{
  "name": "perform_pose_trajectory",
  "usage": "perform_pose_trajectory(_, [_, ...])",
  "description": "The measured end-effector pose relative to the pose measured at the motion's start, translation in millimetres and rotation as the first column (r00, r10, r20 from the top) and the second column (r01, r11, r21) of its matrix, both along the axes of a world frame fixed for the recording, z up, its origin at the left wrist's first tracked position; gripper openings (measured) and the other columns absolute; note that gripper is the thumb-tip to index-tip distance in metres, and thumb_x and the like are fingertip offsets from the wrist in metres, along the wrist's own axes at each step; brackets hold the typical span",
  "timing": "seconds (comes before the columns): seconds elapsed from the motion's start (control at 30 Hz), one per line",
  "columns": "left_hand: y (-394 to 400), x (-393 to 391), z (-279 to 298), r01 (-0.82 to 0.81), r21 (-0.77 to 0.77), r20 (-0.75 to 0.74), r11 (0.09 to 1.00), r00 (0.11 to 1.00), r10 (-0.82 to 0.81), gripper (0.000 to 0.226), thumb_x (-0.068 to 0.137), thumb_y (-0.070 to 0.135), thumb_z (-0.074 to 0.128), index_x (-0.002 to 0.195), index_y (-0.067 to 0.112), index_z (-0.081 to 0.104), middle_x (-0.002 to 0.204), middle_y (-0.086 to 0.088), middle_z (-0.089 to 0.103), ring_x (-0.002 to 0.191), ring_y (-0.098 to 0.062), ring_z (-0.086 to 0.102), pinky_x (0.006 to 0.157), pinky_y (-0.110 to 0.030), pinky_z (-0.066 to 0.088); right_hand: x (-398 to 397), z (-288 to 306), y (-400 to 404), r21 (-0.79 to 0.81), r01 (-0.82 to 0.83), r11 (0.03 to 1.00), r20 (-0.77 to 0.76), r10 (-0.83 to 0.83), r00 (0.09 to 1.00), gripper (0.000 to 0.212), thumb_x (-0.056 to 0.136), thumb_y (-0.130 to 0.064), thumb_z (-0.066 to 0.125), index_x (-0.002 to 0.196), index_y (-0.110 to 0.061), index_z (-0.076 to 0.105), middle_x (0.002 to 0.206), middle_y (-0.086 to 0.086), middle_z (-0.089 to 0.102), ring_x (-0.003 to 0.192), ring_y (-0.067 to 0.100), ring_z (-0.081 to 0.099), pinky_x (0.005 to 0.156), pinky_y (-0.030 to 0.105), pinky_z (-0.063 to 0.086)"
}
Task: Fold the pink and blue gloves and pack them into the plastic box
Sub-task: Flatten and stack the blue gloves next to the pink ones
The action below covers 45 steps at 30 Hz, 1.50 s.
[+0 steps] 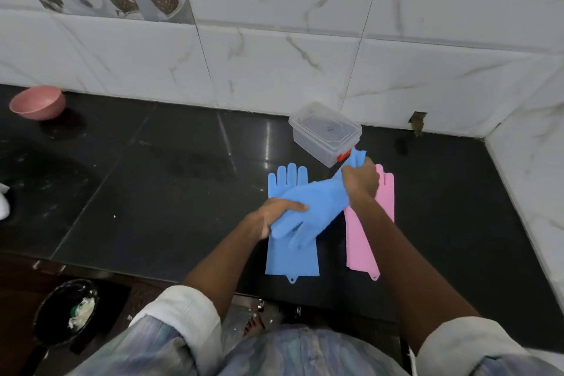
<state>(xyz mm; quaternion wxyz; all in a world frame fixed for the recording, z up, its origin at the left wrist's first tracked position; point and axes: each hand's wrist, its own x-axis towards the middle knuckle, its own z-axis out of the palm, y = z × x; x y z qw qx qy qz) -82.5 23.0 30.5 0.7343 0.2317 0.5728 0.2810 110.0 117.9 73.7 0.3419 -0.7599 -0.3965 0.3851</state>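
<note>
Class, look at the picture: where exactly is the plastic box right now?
The plastic box sits on the black counter near the tiled wall, right of centre, just beyond the right hand.

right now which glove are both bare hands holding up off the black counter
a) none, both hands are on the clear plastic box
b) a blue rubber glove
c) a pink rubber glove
b: the left hand grips the fingers end and the right hand the cuff end of a blue rubber glove, while the pink rubber glove lies flat on the counter.
</note>
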Motion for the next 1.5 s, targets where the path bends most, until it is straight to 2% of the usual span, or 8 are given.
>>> perform_pose_trajectory(0.17, [16,-33,13,-0.157,0.026,-0.105,0.987,0.982,0.159,0.057,0.069,0.028,0.092,0.122,0.013,0.076,0.125,-0.014,0.076,0.115,-0.032,0.074,0.104,-0.053,0.058,4,-1,-15,-0.324,-0.342,0.882,0.407,0.457,0.791,0.046,0.09,-0.025,0.074,0.13,-0.009,0.056,0.108,0.01,0.063,0.104,0.028,0.066,0.078,0.034,0.049])
perform_pose_trajectory(0.33, [25,-42,33,0.073,-0.007,0.042,0.997,0.996,-0.073,0.025,0.096,0.024,0.07,0.117,0.012,0.075,0.127,-0.012,0.067,0.115,-0.026,0.064,0.081,-0.035,0.063,-6,0,-24,-0.342,-0.623,0.704,0.498,0.698,0.515,0.071,0.085,-0.019,0.075,0.151,-0.021,0.048,0.149,0.006,0.054,0.138,0.031,0.049,0.111,0.045,0.047])
perform_pose_trajectory(0.5, [27,-36,49,0.214,-0.042,0.034,0.976,0.977,-0.212,0.041,0.104,0.026,0.06,0.133,-0.003,0.064,0.121,-0.021,0.065,0.114,-0.028,0.066,0.09,-0.034,0.058,-17,7,-29,-0.073,-0.741,0.668,-0.546,0.595,0.59,0.047,0.104,-0.055,0.05,0.133,-0.022,0.068,0.132,0.004,0.073,0.129,0.026,0.065,0.107,0.039,0.051])
perform_pose_trajectory(0.6, [22,-35,46,0.001,-0.013,0.202,1.0,0.979,0.002,0.034,0.102,0.032,0.057,0.115,0.003,0.07,0.103,-0.013,0.07,0.091,-0.024,0.069,0.075,-0.033,0.059,-13,6,-33,-0.125,-0.815,0.565,-0.677,0.552,0.486,0.047,0.103,-0.05,0.056,0.135,-0.017,0.067,0.13,0.012,0.073,0.114,0.026,0.073,0.091,0.037,0.06])
perform_pose_trajectory(0.8, [2,-33,5,-0.443,-0.187,0.59,0.877,0.663,0.46,0.071,0.099,0.059,0.052,0.14,0.001,0.055,0.129,-0.019,0.067,0.107,-0.033,0.071,0.099,-0.041,0.055,-23,-13,-37,-0.083,-0.341,0.936,-0.895,0.08,0.439,0.034,0.103,-0.022,0.059,0.129,-0.001,0.066,0.121,0.019,0.075,0.105,0.033,0.075,0.086,0.043,0.062])
perform_pose_trajectory(0.97, [-11,-18,-15,-0.249,0.012,0.222,0.968,0.945,0.24,0.049,0.099,0.037,0.066,0.134,0.003,0.067,0.129,-0.019,0.073,0.104,-0.032,0.072,0.095,-0.044,0.058,-35,-30,-46,-0.271,-0.42,0.866,-0.467,0.263,0.844,0.035,0.096,-0.017,0.066,0.129,-0.006,0.063,0.112,0.012,0.072,0.088,0.026,0.069,0.079,0.034,0.054])
perform_pose_trajectory(1.33, [-15,-15,-10,-0.424,0.242,0.246,0.873,0.897,0.367,0.045,0.097,0.002,0.069,0.14,0.014,0.062,0.131,-0.016,0.073,0.113,-0.04,0.073,0.098,-0.055,0.06,-46,-32,-54,0.144,-0.318,0.937,-0.52,0.345,0.781,0.029,0.101,-0.016,0.065,0.13,-0.014,0.063,0.121,0.01,0.074,0.104,0.033,0.074,0.078,0.043,0.059])
perform_pose_trajectory(1.5, [-6,-13,-11,-0.358,0.066,-0.06,0.931,0.93,0.362,0.032,0.103,0.005,0.06,0.133,-0.004,0.064,0.126,-0.02,0.073,0.115,-0.039,0.072,0.097,-0.049,0.06,-50,-40,-55,-0.159,-0.292,0.943,-0.446,0.196,0.874,0.024,0.104,-0.032,0.06,0.119,-0.013,0.064,0.111,0.009,0.071,0.093,0.027,0.07,0.061,0.031,0.051])
